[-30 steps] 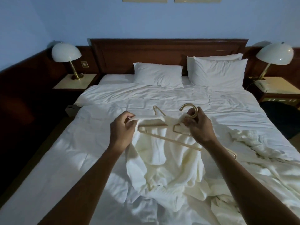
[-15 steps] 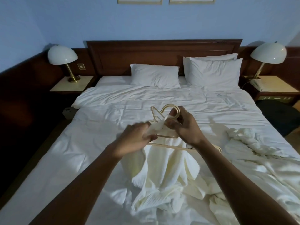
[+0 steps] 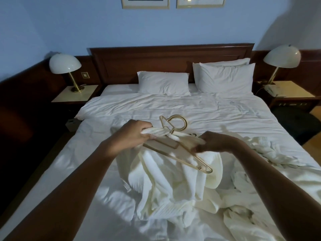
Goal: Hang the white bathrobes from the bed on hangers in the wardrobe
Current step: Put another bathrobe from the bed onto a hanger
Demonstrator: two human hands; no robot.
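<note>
Both hands were closed on the white bathrobe (image 3: 171,180) in the middle of the frame, left hand (image 3: 136,134) gripping its twisted collar, right hand (image 3: 215,141) pinching the cloth by the gold hanger (image 3: 163,144). It looked only partly on the hanger, its bottom resting on the bed (image 3: 191,108). A second bathrobe (image 3: 271,153) lay at the right, so most of the job seemed left.
</note>
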